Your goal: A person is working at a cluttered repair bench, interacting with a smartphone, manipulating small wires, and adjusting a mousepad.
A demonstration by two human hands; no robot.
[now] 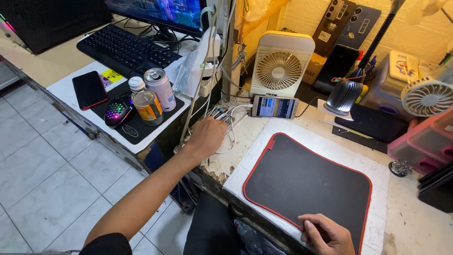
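Observation:
My left hand [206, 137] reaches over the worn left edge of the bench onto a bunch of white cables and metal tools [225, 115]; its fingers are curled over them, the grip hidden. My right hand [325, 233] rests with bent fingers on the near edge of a black mat with a red border [306, 182], holding nothing that I can see. Behind the mat a phone [274, 106] with a lit screen lies on its side, plugged into a white cable.
A white desk fan [279, 63] stands behind the phone, a second small fan [427, 97] at right. Lamp head [343, 97], pink drawers [422, 141]. On the left desk: keyboard [127, 47], red phone [89, 89], lit mouse [117, 111], bottle [146, 101], can [160, 88].

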